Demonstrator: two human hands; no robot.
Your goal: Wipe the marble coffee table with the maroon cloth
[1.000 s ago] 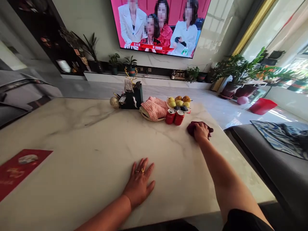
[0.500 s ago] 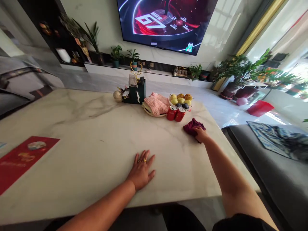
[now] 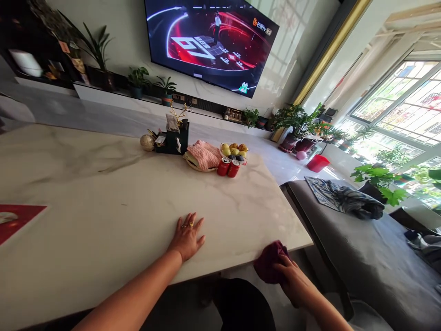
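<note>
My right hand grips a dark purple cloth at the near right edge of the table. Part of the cloth overlaps the tabletop rim and part hangs past it. My left hand lies flat on the pale marble-patterned table, fingers spread and rings on them, holding nothing. Farther back on the table stand two red drink cans, side by side. Behind them is a bowl of fruit, with a pink cloth over a round tray just to the left.
A dark green organizer and a round ball-like ornament stand at the table's far side. A red printed sheet lies at the left. Beyond the table's right edge is a grey sofa. A television hangs on the wall.
My right hand has drawn the purple cloth from beside the cans back to the near table edge. My left hand stays flat on the table. The view has turned to the right.
</note>
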